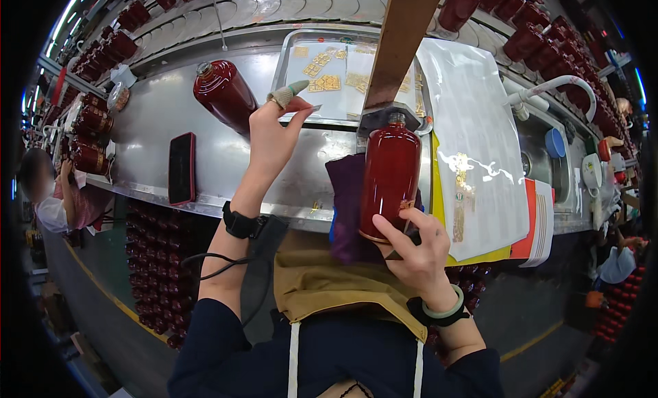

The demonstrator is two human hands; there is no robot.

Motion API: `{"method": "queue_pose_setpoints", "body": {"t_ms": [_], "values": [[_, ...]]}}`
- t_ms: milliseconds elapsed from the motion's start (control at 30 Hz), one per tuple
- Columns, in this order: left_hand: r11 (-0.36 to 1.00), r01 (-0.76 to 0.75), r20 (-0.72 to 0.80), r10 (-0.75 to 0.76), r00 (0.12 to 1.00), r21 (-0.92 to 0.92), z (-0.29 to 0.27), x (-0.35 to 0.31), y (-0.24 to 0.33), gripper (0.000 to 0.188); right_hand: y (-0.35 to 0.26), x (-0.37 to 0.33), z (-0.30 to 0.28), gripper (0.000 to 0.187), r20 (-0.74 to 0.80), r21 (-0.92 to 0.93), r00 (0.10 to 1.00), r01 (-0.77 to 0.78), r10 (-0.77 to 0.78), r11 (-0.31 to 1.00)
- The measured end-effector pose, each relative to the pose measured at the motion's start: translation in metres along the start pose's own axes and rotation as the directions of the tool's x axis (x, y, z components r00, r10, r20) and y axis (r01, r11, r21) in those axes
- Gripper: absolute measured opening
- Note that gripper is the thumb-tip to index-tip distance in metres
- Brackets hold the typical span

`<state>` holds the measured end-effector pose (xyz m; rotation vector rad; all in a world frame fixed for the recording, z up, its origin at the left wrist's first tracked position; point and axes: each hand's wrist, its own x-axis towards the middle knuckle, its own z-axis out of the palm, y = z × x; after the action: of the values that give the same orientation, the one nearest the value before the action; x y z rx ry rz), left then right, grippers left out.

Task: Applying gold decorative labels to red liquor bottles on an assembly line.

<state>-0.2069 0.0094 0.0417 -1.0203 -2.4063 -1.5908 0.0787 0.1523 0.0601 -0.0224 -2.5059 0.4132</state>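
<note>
My left hand (275, 139) is raised over the metal bench, with a beige cover and a pale green tip on one finger. Thumb and finger pinch a small translucent piece of film (314, 109). In front of me a dark red glass bottle (392, 168) leans with its neck against a dark holder (391, 118) at the foot of a brown post. My right hand (419, 251) grips the bottle's lower end, its thumb on the glass. Beside the left hand stands another red bottle (225, 96). Beyond it, a metal tray (282, 62) carries sheets of gold stickers (323, 83).
A phone (181, 168) lies on the bench at left. The brown post (401, 42) rises beside the tray. White plastic sheeting (473, 124) covers the right side, near a sink (541, 148) with a curved pipe. A slatted conveyor (274, 7) runs behind. Another person (58, 199) sits far left.
</note>
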Motion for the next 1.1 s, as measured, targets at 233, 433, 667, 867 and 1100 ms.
{"method": "queue_pose_setpoints", "body": {"t_ms": [233, 433, 667, 867, 1100], "values": [[0.692, -0.691, 0.078, 0.692, 0.717, 0.210, -0.013, -0.029, 0.084, 0.026, 0.005, 0.002, -0.020, 0.039, 0.056, 0.459, 0.957, -0.277, 0.284, 0.844], [0.528, -0.848, 0.109, 0.841, 0.530, 0.044, -0.005, -0.061, 0.102, 0.014, 0.018, 0.060, -0.043, 0.020, 0.344, 0.617, 0.857, -0.514, 0.384, 0.596], [0.443, -0.895, 0.071, 0.892, 0.446, 0.046, -0.001, -0.053, 0.112, 0.019, 0.023, 0.076, -0.064, 0.021, 0.778, 0.583, 0.608, -0.793, 0.161, 0.178], [0.938, -0.290, 0.139, 0.318, 0.938, -0.189, 0.015, -0.070, 0.101, 0.094, 0.083, 0.050, -0.063, 0.015, 0.436, 0.556, 0.724, -0.684, 0.535, 0.473], [0.979, -0.006, 0.304, 0.068, 0.950, -0.202, 0.038, -0.123, 0.076, 0.126, 0.323, 0.026, -0.111, 0.032, -0.076, -0.092, 0.583, -0.812, 0.809, 0.577]]}}
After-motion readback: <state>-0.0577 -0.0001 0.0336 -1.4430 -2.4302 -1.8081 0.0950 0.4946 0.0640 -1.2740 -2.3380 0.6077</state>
